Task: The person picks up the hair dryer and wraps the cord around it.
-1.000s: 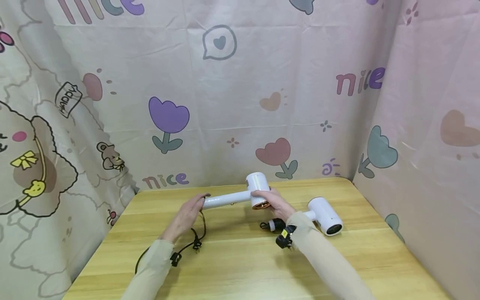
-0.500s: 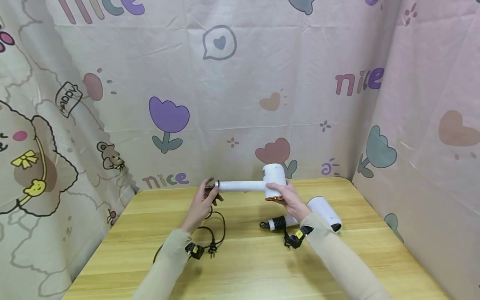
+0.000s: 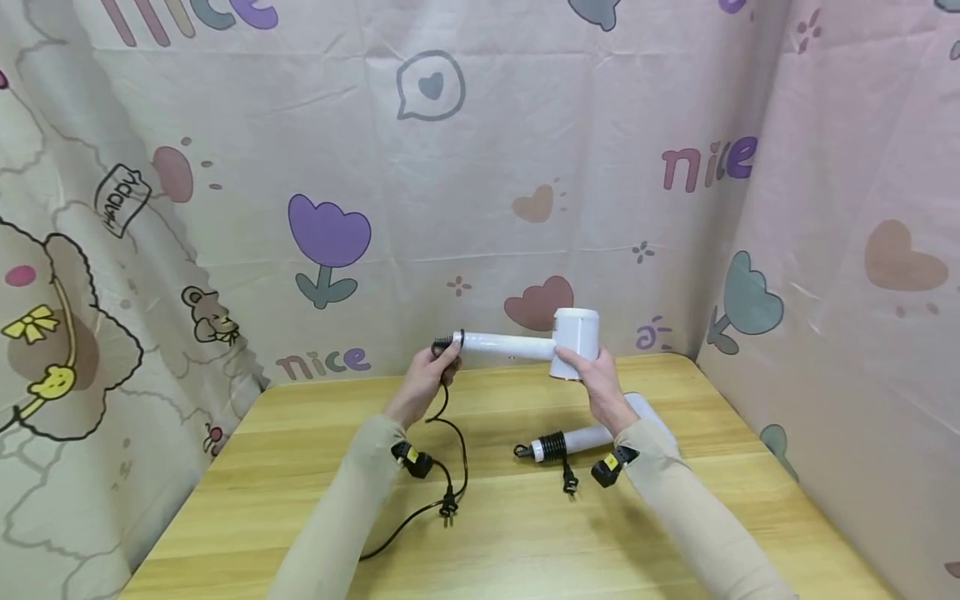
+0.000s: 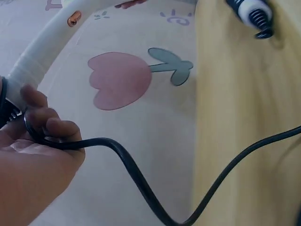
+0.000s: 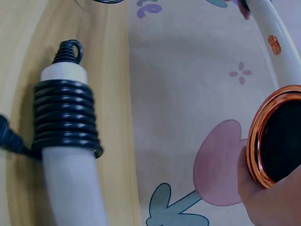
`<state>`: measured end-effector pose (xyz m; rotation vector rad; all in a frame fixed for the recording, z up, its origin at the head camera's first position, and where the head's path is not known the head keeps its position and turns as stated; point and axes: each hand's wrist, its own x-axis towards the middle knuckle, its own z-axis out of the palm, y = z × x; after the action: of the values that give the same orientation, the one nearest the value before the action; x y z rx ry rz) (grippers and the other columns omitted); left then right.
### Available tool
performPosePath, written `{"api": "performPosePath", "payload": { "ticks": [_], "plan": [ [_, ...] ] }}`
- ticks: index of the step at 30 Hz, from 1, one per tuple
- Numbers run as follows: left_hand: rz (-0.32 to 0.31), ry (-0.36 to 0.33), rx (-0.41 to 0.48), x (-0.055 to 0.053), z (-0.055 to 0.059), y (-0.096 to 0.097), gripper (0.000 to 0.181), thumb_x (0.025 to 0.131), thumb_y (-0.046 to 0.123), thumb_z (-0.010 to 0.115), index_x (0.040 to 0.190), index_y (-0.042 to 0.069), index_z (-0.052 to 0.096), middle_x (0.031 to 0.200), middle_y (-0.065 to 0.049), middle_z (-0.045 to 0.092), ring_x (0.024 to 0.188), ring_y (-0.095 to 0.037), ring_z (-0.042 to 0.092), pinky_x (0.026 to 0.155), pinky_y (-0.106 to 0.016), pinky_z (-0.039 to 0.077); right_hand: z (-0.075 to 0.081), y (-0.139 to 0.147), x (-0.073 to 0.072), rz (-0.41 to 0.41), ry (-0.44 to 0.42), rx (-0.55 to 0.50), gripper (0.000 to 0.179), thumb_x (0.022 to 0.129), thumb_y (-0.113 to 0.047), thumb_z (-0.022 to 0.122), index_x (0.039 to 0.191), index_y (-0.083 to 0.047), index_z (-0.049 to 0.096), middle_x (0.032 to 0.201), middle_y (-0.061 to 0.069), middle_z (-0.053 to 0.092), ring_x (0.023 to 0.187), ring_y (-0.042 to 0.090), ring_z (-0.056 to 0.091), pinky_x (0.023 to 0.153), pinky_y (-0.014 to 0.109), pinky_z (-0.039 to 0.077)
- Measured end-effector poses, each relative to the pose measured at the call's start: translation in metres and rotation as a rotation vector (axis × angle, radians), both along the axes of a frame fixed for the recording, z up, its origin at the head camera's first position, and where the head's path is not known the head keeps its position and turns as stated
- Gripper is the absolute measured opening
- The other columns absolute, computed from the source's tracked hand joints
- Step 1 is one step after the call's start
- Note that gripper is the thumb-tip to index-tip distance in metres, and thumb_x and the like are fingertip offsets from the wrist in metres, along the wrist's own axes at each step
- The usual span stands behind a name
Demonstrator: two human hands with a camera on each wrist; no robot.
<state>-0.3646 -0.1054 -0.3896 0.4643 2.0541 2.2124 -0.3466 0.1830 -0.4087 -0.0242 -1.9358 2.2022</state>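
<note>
Hairdryer held aloft: left hand, right hand

White hair dryer held up in the air, handle near-horizontal, cylindrical head upright at its right end, copper-rimmed grille facing roughly down, black cord unwound and looping below the handle's tail, plug hanging or resting, can't tell which.
</note>
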Motion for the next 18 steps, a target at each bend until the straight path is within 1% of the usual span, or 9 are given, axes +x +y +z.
{"api": "performPosePath", "payload": {
  "ticks": [2, 4, 6, 9, 10, 11, 13, 15, 18],
  "plan": [
    [0.018, 0.051, -0.042, -0.002, 0.010, 0.003, 0.025, 0.101, 0.030, 0.055, 0.088, 0.009, 0.055, 0.075, 0.001, 0.053, 0.067, -0.013, 0.040, 0.064, -0.025, 0.035, 0.003, 0.001, 0.000, -0.002, 0.009, -0.032, 0.066, 0.089, -0.018, 0.072, 0.144, -0.005, 0.038, 0.123, 0.007, 0.053, 0.096, 0.012, 0.060, 0.081, 0.025, 0.052],
    [0.021, 0.086, -0.050, -0.004, 0.019, 0.006, 0.025, 0.101, 0.029, 0.056, 0.091, 0.006, 0.057, 0.077, 0.002, 0.055, 0.068, -0.012, 0.042, 0.064, -0.025, 0.036, 0.005, 0.001, -0.001, -0.020, 0.031, -0.063, 0.067, 0.089, -0.019, 0.072, 0.144, -0.006, 0.037, 0.122, 0.005, 0.054, 0.097, 0.012, 0.059, 0.083, 0.024, 0.051],
    [0.015, 0.084, -0.043, -0.005, 0.024, 0.010, 0.027, 0.101, 0.030, 0.055, 0.096, 0.003, 0.057, 0.077, 0.002, 0.056, 0.068, -0.011, 0.042, 0.064, -0.025, 0.036, 0.007, 0.001, 0.000, -0.054, 0.058, -0.079, 0.065, 0.088, -0.018, 0.072, 0.143, -0.007, 0.039, 0.121, 0.003, 0.053, 0.099, 0.012, 0.058, 0.083, 0.024, 0.051],
    [0.034, 0.045, -0.043, -0.004, 0.025, 0.015, 0.033, 0.101, 0.036, 0.053, 0.101, 0.003, 0.060, 0.073, 0.002, 0.054, 0.064, -0.010, 0.040, 0.062, -0.024, 0.033, 0.010, 0.000, 0.001, -0.113, 0.099, -0.068, 0.065, 0.087, -0.018, 0.074, 0.142, -0.008, 0.040, 0.120, 0.002, 0.053, 0.102, 0.014, 0.057, 0.083, 0.024, 0.051],
    [0.056, 0.040, -0.054, -0.003, 0.024, 0.016, 0.035, 0.101, 0.039, 0.053, 0.100, 0.004, 0.062, 0.070, 0.002, 0.051, 0.061, -0.010, 0.038, 0.060, -0.024, 0.032, 0.011, -0.001, 0.001, -0.130, 0.109, -0.060, 0.066, 0.087, -0.018, 0.074, 0.142, -0.008, 0.040, 0.121, 0.002, 0.053, 0.104, 0.014, 0.056, 0.084, 0.024, 0.051],
    [0.088, 0.041, -0.076, -0.003, 0.022, 0.017, 0.039, 0.101, 0.042, 0.053, 0.095, 0.005, 0.062, 0.067, 0.002, 0.049, 0.059, -0.010, 0.036, 0.058, -0.024, 0.030, 0.011, -0.001, 0.001, -0.143, 0.116, -0.049, 0.067, 0.086, -0.018, 0.075, 0.143, -0.008, 0.040, 0.121, 0.003, 0.053, 0.105, 0.015, 0.056, 0.084, 0.025, 0.051],
    [0.162, 0.074, -0.159, 0.000, 0.018, 0.020, 0.048, 0.100, 0.048, 0.051, 0.085, 0.004, 0.063, 0.062, 0.003, 0.044, 0.054, -0.011, 0.031, 0.052, -0.024, 0.026, 0.011, -0.002, 0.001, -0.175, 0.127, -0.027, 0.069, 0.085, -0.017, 0.076, 0.142, -0.008, 0.040, 0.123, 0.005, 0.053, 0.106, 0.018, 0.055, 0.086, 0.028, 0.052],
    [0.227, 0.152, -0.293, 0.003, 0.015, 0.023, 0.051, 0.100, 0.049, 0.051, 0.083, 0.003, 0.065, 0.059, 0.001, 0.042, 0.050, -0.011, 0.030, 0.047, -0.024, 0.025, 0.011, -0.002, 0.001, -0.218, 0.138, 0.001, 0.071, 0.083, -0.016, 0.077, 0.142, -0.008, 0.040, 0.124, 0.008, 0.053, 0.107, 0.020, 0.055, 0.088, 0.032, 0.052],
    [0.280, 0.361, -0.563, 0.007, 0.011, 0.026, 0.041, 0.100, 0.039, 0.054, 0.097, 0.002, 0.071, 0.064, 0.000, 0.051, 0.049, -0.011, 0.036, 0.044, -0.024, 0.030, 0.010, 0.000, 0.001, -0.275, 0.156, 0.078, 0.075, 0.080, -0.017, 0.079, 0.143, -0.009, 0.039, 0.126, 0.012, 0.054, 0.108, 0.023, 0.054, 0.090, 0.039, 0.051]
  ]
}}
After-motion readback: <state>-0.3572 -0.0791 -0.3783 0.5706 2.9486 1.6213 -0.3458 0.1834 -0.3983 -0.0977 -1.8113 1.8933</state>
